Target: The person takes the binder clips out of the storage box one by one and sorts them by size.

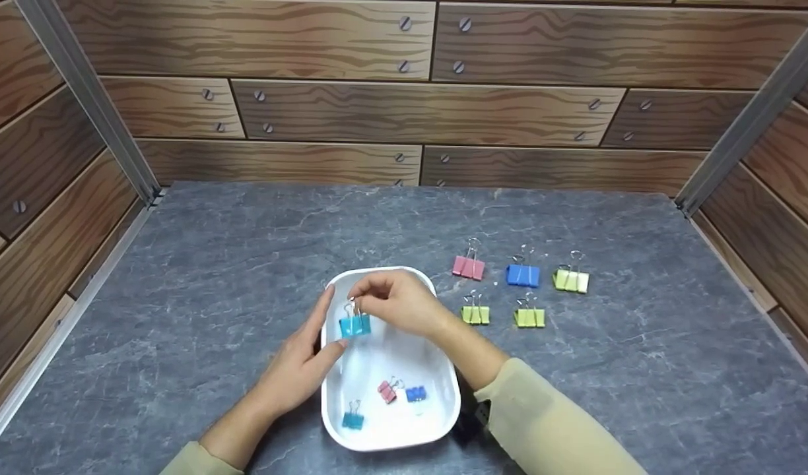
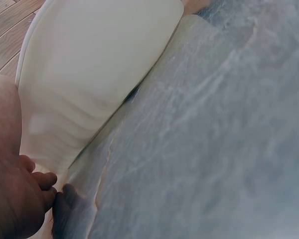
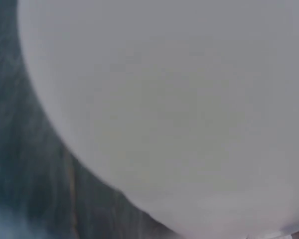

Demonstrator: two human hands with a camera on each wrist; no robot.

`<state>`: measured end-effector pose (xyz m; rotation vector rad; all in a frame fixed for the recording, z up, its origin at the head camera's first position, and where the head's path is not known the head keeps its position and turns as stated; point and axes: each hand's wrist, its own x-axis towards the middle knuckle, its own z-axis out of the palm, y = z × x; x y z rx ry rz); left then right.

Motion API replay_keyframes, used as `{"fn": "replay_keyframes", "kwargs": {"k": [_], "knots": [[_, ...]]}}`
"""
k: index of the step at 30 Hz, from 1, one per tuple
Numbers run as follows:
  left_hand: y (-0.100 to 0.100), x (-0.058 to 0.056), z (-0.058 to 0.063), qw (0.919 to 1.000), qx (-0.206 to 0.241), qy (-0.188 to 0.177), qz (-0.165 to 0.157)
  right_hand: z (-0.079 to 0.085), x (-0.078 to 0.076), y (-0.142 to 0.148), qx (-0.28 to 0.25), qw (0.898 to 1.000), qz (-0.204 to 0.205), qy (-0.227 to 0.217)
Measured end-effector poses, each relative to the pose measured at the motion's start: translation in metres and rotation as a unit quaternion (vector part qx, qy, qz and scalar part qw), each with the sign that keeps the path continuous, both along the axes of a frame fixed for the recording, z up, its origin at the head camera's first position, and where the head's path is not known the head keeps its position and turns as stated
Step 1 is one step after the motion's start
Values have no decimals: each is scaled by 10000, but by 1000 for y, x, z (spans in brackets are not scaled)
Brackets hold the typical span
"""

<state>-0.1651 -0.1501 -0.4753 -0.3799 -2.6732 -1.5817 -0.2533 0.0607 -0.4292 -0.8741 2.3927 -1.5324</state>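
Observation:
A white plastic tub (image 1: 391,353) stands on the table in the head view. My left hand (image 1: 295,373) grips its left side, thumb over the rim and fingers along the outer wall. Over the tub's far end, my right hand (image 1: 404,303) pinches a light-blue binder clip (image 1: 355,326) by its wire handles, its body hanging down. Inside at the near end lie a small teal binder clip (image 1: 352,420), a small pink one (image 1: 387,393) and a small blue one (image 1: 416,394). The tub's wall (image 3: 164,99) fills most of the right wrist view, hiding the right hand's fingers.
Right of the tub, a pink clip (image 1: 468,268), a blue clip (image 1: 523,276) and a yellow-green clip (image 1: 571,281) form a back row. Two smaller yellow-green clips, left (image 1: 475,315) and right (image 1: 529,318), lie in front. Wood-patterned panels (image 1: 351,112) enclose the grey table.

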Motion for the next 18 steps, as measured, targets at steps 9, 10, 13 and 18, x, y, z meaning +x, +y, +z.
{"fn": "replay_keyframes", "kwargs": {"k": [9,10,13,18], "knots": [[1,-1,-1,9999,-12,-116,-10,19,7,14,-867,9954,-406,-65],[1,-2,-1,9999,-16,-118,-3,23,8,17,-938,9947,-417,-54],[1,-2,-1,9999,-58,-131,7,34,10,31,-1056,9931,-514,-36],[1,-2,-1,9999,-53,-123,-19,48,11,65,-794,9931,-843,178]]}}
